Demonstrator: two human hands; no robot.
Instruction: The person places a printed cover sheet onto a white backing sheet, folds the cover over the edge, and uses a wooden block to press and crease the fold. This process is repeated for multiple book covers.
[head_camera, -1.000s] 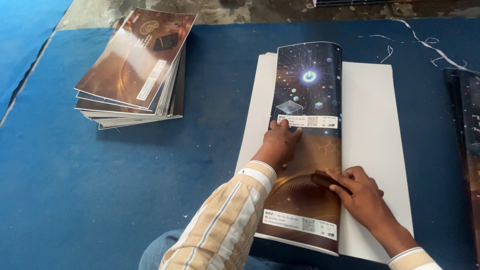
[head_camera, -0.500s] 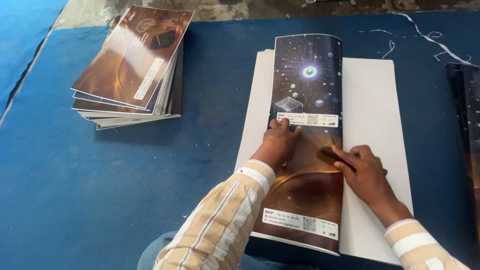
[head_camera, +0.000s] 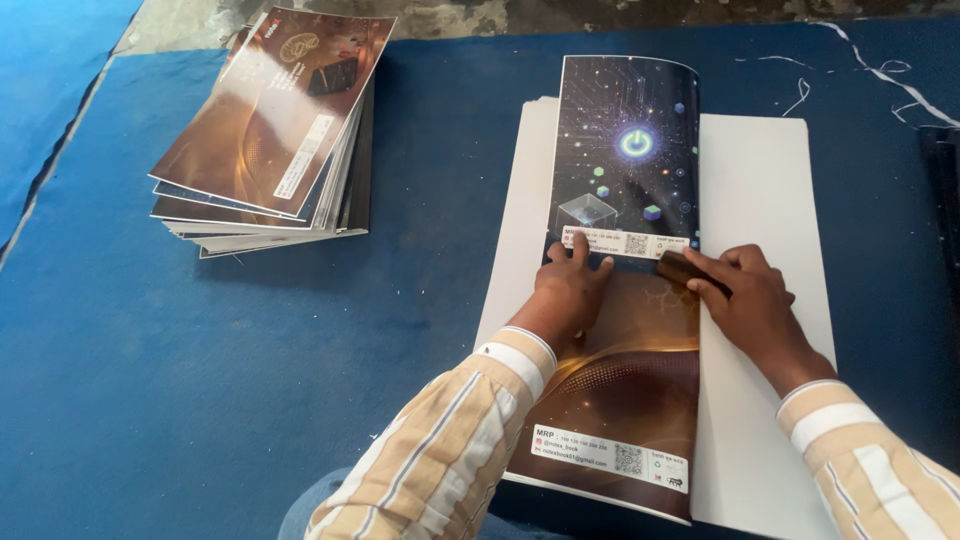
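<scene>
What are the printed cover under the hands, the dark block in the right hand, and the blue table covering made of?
The cover looks like glossy coated paper or thin card: it curls at the top edge and catches sheen. The block under the right hand looks like dark wood, though it could be plastic; too little shows. The covering seems a matte felt or cloth, with a fuzzy, mottled surface.

right hand (head_camera: 752, 300) presses block (head_camera: 684, 270) on cover (head_camera: 625, 330)

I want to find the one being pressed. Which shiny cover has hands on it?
The long folded cover on the white sheets, under both hands. The others sit untouched in the pile at the left.
</scene>
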